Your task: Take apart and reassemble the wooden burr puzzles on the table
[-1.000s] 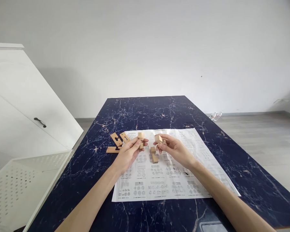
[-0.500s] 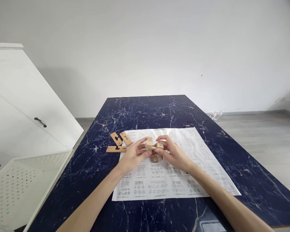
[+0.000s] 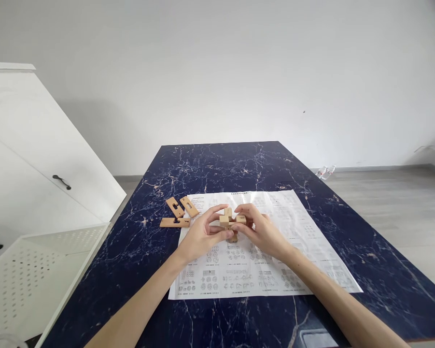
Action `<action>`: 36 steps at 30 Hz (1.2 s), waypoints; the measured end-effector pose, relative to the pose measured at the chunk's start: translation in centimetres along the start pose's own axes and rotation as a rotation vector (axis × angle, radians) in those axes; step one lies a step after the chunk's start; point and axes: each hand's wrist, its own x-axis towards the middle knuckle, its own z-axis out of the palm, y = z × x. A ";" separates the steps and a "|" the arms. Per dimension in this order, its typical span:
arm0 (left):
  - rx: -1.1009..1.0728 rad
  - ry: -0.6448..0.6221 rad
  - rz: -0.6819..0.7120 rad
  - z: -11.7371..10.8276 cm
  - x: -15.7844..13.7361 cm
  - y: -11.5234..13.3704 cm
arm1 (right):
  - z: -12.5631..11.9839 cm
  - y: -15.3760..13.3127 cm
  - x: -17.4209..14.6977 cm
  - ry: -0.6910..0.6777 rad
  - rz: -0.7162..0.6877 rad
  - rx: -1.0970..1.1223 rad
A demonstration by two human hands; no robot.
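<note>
Between my fingers, above the printed instruction sheet (image 3: 275, 285), are pale wooden puzzle blocks. My left hand (image 3: 200, 235) is closed on a left-hand wooden block (image 3: 224, 221), thumb in front and fingers behind. My right hand (image 3: 262, 231) pinches another wooden block (image 3: 241, 219) with a dark mark on its face. The two blocks sit close together; whether they interlock I cannot tell. Just behind them a further block end (image 3: 228, 211) sticks up. Below, a wooden piece (image 3: 233, 239) shows partly under my fingertips.
Three flat wooden pieces with cut-outs lie left of my left hand: a slotted one (image 3: 189, 206), a notched one (image 3: 175, 207) and a long one (image 3: 174, 222). All rest on the dark blue marbled table (image 3: 217, 166). A white cabinet (image 3: 32, 145) stands at the left.
The blocks in my hands have turned slightly, so the rear block end shows more clearly. My right hand's block has shifted a little right. The flat pieces lie as before.
</note>
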 end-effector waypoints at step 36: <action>0.224 -0.017 0.151 0.5 -0.5 0.5 | -0.1 -1.0 -0.1 -0.035 0.042 0.043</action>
